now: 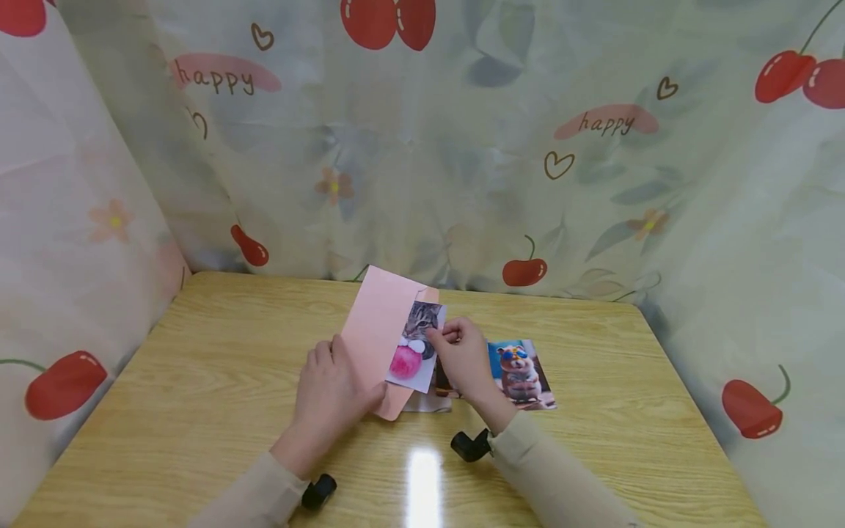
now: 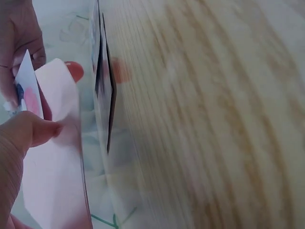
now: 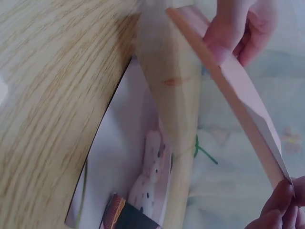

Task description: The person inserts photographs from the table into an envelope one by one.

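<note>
The right hand (image 1: 465,359) pinches, thumb against fingers, the right edge of a glossy rectangular cat photo print (image 1: 417,348). Directly left, the left hand (image 1: 330,385) grips a pink rectangular paper envelope (image 1: 376,315), its long axis running away from the person, far end leaning right. The print's left edge meets the envelope's flap side; how deep it sits, I cannot tell. A blue-and-brown hamster photo print (image 1: 521,374) and a pale photo print (image 1: 429,402) lie below on the wood-grain table (image 1: 231,367), not between the hands.

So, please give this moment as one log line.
left hand: grips pink envelope | right hand: pinches cat photo at envelope's opening | table: hamster photo
</note>
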